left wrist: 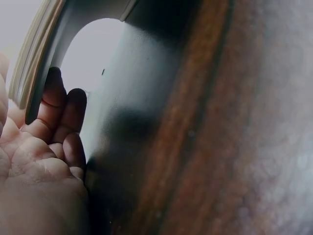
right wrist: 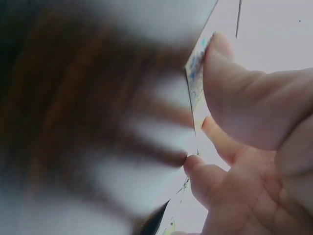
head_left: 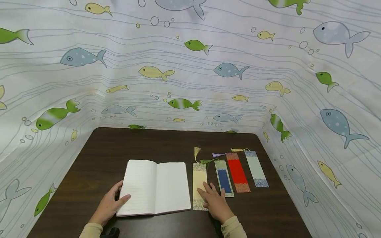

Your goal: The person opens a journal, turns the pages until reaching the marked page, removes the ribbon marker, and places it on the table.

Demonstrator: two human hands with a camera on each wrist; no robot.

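While the left hand (head_left: 108,205) steadies the open notebook (head_left: 154,186) on the worktop (head_left: 98,155), the right hand (head_left: 215,203) rests spread fingers on the yellow bookmark (head_left: 198,180) beside it; lifting 1 edge cleanly likely needs a thumb pinch.

Overall light: bright, even and diffuse in the head view; no single source shows.
Shadows: soft and faint, only a thin dark edge beside the open notebook (head_left: 154,186) on the dark table (head_left: 119,148).
Glare: a pale sheen on the table in the left wrist view; white, blown-out areas in both wrist views.
Distortion: wide-angle bending in the head view (the fish-print curtain (head_left: 190,66) bows toward the edges).
Focus, head view: sharp throughout.
Focus, left wrist view: the left hand (left wrist: 39,161) is fairly clear, the wood grain beyond soft.
Focus, right wrist view: heavily blurred on the left; the right hand (right wrist: 254,147) is soft-edged.
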